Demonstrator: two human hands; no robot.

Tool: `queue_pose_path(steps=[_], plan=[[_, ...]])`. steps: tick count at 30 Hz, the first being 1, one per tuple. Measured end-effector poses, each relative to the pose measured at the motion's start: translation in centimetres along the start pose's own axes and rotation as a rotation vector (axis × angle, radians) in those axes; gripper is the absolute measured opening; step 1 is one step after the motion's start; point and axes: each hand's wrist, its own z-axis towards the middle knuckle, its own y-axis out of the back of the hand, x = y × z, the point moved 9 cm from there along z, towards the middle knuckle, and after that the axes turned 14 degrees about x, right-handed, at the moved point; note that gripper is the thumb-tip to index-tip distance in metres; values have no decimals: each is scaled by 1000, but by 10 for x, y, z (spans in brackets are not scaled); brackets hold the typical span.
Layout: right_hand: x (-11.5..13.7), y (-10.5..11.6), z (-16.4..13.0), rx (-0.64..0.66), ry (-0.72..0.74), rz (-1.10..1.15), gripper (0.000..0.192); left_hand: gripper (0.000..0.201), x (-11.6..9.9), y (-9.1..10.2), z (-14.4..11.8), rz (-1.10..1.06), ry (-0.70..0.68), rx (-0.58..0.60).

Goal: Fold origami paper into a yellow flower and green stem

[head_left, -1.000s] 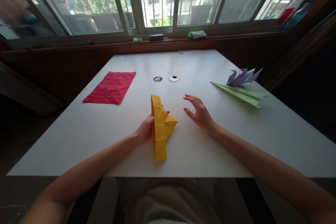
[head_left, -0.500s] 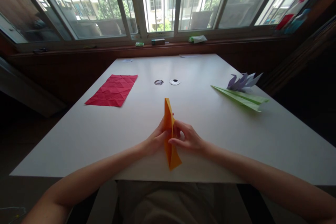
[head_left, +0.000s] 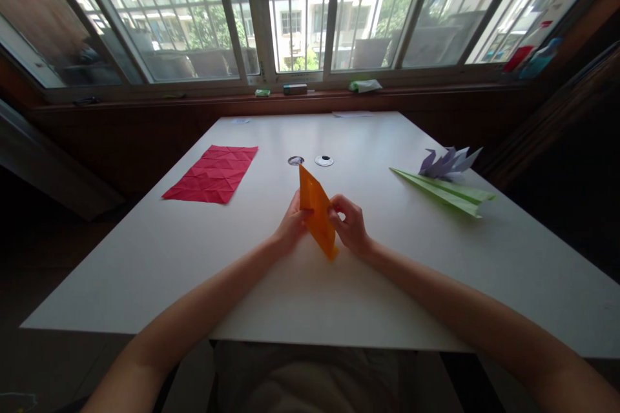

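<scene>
I watch the left hand and right hand pinch folded orange paper between thumb and fingers over the smooth table.

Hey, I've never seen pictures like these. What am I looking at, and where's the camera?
There's no machine, just a person's two bare hands. The camera is worn on the head, looking forward and down over a white table toward a window. The left hand and right hand hold an orange folded paper between them. On the table, a creased red sheet lies to the left; a green folded paper and a purple folded paper are to the right. Beyond the hands are two small round shapes; I can't tell what they are.
</scene>
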Motion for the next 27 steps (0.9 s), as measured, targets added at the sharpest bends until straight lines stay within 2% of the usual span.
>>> queue_pose_path(steps=[4,6,10,12,16,18,21,27], plan=[[14,-5,-8,94,147,-31,9,36,12,-4,-5,0,84,73],[19,-6,-11,105,172,-69,9,33,15,-1,-8,66,79,56],[23,1,-12,19,191,-131,11,34,-1,13,-11,368,-84,-87],[22,5,-12,-35,180,-155,12,37,-16,11,-14,551,-193,-108],[19,8,-13,-67,164,-190,14,46,-42,-14,-25,888,-432,-1],[21,5,-14,-41,186,-205,14,51,-45,-27,-29,983,-477,77],[23,0,-15,1,206,-211,11,55,-43,-36,-32,996,-470,127],[12,7,-16,-51,99,-151,12,44,-47,-31,-34,790,-340,30]])
